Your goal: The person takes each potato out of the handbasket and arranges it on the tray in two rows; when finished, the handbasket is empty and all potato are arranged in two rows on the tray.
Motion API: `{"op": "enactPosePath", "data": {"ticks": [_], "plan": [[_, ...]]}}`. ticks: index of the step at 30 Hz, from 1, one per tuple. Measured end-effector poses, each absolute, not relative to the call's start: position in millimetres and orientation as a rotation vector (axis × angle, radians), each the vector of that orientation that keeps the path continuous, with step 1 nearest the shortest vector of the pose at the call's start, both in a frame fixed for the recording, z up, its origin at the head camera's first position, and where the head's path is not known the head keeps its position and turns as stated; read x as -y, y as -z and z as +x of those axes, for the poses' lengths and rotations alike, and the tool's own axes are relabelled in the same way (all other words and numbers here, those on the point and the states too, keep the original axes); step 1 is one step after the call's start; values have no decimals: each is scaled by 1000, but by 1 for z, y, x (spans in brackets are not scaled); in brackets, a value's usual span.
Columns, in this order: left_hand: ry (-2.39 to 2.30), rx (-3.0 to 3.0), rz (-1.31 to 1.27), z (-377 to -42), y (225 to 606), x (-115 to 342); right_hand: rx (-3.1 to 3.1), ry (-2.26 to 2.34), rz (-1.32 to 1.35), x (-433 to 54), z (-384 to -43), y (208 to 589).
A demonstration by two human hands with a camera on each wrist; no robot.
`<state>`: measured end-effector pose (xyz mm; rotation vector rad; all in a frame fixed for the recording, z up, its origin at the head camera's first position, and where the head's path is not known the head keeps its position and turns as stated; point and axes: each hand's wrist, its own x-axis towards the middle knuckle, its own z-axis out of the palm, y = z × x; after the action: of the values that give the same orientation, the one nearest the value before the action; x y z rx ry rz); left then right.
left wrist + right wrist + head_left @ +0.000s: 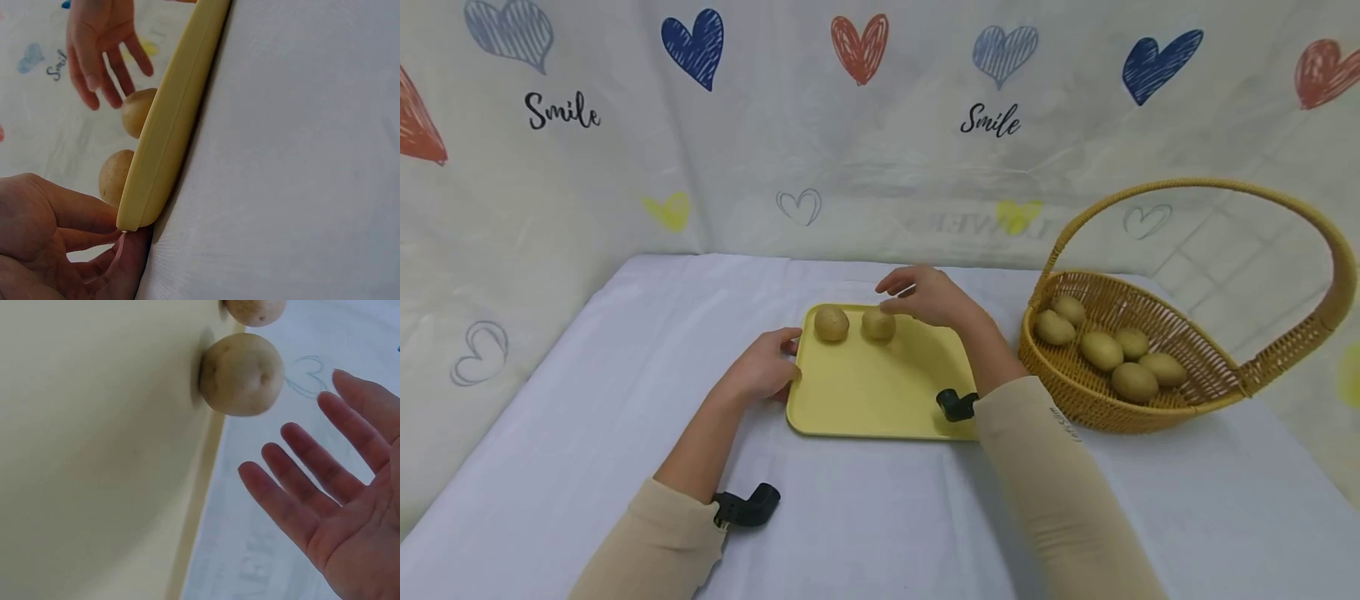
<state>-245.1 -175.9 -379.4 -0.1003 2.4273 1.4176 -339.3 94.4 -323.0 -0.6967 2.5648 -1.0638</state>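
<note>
Here, the left hand (762, 367) pinches the left edge of the yellow tray (872, 392), while the right hand (928, 297), fingers spread and holding nothing, hangs just beside one potato (878, 325); its neighbour (831, 323) sits apart along the far rim. A light pinch and low, gentle release should suit, as roundish potatoes may roll on flat, smooth material. A woven wicker basket (1060, 387) on the table (865, 517) holds more.

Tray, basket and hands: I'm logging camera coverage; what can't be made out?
Head view: right end of the tray, behind the right arm.
Head view: what lies under the potatoes in the basket, covered by them.
Left wrist view: part of the left hand, past the left edge.
Right wrist view: part of the right hand, past the right edge.
</note>
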Motion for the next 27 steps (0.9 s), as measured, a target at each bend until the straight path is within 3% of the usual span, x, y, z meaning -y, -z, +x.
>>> {"op": "enactPosePath", "data": {"ticks": [27], "plan": [[-1403, -2441, -89, -244, 376, 174, -2656, 1225, -736, -133, -322, 273]]}}
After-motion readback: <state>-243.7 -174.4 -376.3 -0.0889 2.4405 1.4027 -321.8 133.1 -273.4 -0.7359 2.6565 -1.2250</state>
